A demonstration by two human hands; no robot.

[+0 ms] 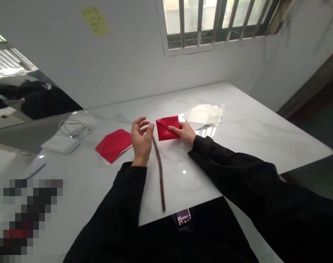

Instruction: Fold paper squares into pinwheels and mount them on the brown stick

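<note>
My right hand (187,133) pinches the right side of a small red envelope (165,129), its thumb lying over the folded flaps. To the left of the envelope, my left hand (141,141) is raised with fingers curved and apart, holding nothing. A thin brown stick (160,171) lies on the table between my forearms, its far end close beside my left hand. Left of that hand rests a stack of flat red paper sheets (113,145), with a pale edge showing underneath. Beyond my right hand sits a pile of cream paper sheets (201,114).
The white marbled table (270,138) runs along a wall below a barred window (210,22). At the left lie a white cable (73,128) and a white packet (60,144). A yellow note (95,20) is stuck to the wall. A phone (183,217) shows below the table's front edge.
</note>
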